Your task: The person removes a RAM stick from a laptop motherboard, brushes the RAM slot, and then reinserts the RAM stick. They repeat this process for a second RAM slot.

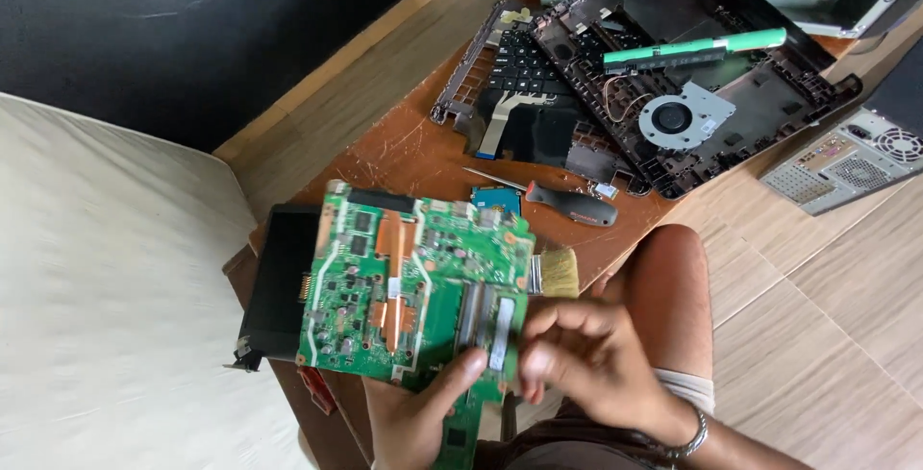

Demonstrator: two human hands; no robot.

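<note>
A green laptop motherboard (385,278) with copper heat pipes is held up over my lap. My left hand (413,417) grips its lower edge, thumb pressed on the board beside the memory slot (486,321). My right hand (586,355) has its fingers curled at the board's right edge, touching the memory module there; whether it pinches the module is unclear. Behind my right hand, a paintbrush (556,271) pokes out with tan bristles.
On the low brown table (404,148) lie a red-and-black screwdriver (567,204), a black opened laptop base (692,86) with fan, a keyboard frame (510,71) and a black panel (279,283). Computer cases stand at top right. A pale mattress (106,278) is on the left.
</note>
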